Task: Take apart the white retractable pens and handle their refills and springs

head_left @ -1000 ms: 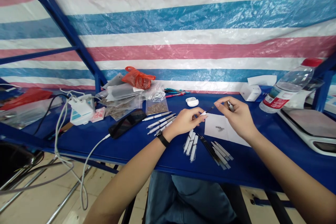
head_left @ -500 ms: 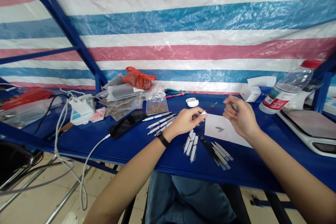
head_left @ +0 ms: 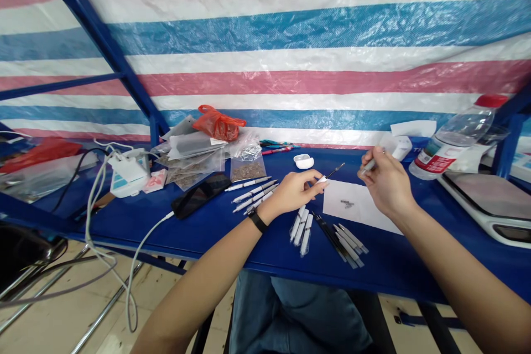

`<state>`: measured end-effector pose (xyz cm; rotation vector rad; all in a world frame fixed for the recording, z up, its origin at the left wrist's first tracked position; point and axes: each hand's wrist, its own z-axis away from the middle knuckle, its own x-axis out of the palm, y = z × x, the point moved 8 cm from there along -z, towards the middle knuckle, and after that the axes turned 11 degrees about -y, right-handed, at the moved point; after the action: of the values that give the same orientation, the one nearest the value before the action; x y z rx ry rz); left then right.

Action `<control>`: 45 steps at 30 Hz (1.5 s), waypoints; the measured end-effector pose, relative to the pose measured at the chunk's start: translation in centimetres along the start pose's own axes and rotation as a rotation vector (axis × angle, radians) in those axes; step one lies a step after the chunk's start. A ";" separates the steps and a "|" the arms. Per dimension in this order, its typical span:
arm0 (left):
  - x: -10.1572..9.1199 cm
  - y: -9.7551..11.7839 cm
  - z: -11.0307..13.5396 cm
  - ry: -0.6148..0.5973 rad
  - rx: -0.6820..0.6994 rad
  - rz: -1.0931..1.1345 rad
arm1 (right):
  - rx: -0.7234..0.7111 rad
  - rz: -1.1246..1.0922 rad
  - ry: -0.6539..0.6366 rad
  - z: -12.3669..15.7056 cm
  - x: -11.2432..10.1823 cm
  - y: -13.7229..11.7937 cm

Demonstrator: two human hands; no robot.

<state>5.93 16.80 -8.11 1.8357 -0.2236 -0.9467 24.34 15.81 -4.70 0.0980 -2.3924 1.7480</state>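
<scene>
My left hand (head_left: 299,192) is closed on a white pen part (head_left: 322,179), from which a dark refill (head_left: 335,170) sticks out up and to the right. Raised above a white paper sheet (head_left: 373,214), my right hand (head_left: 390,182) pinches a grey pen barrel (head_left: 368,166). Several small dark springs (head_left: 347,204) lie on the sheet. In front of my hands are several white pen barrels (head_left: 302,229), dark refills (head_left: 330,237) and grey pen barrels with pointed tips (head_left: 350,244). Several white pens (head_left: 251,192) lie left of my left hand.
A black phone (head_left: 201,196) with a white cable is on the left. Behind it are plastic bags (head_left: 194,157) and a red bag (head_left: 219,123). An earbud case (head_left: 303,161) lies at the back. On the right stand a bottle (head_left: 456,141) and a scale (head_left: 489,199).
My right hand has moved slightly right and turned, so the grey barrel in its fingers now shows more clearly. My left hand stays in place with the white pen part and refill.
</scene>
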 end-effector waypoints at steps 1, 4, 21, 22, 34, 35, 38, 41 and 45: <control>0.0 0.0 0.0 -0.004 -0.007 -0.006 | -0.032 0.000 -0.012 0.1 0.2 -0.4; 0.0 0.2 0.1 -0.006 -0.010 -0.032 | -0.103 -0.018 -0.019 0.4 0.6 -1.1; -0.3 0.7 0.1 0.019 0.010 -0.231 | -0.013 0.063 -0.173 0.5 2.3 -0.3; -0.3 0.7 0.1 0.021 0.007 -0.247 | 0.000 0.070 -0.188 0.5 2.3 -0.1; -0.6 1.3 0.2 0.067 0.082 -0.388 | 0.114 0.192 -0.312 0.8 3.1 1.5; -0.7 1.4 0.3 0.075 0.089 -0.391 | 0.116 0.202 -0.295 0.8 3.0 1.5; -0.9 1.8 0.4 0.093 0.115 -0.400 | 0.102 0.212 -0.248 0.6 2.6 1.0; -1.1 2.1 0.6 0.102 0.139 -0.428 | 0.086 0.260 -0.239 0.6 2.7 0.5; -0.9 2.3 0.8 0.085 0.128 -0.497 | 0.091 0.472 -0.219 1.0 2.6 0.5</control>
<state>5.37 15.66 -5.80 2.0916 0.2437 -1.2080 21.61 15.13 -5.00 -0.3051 -2.6513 2.1441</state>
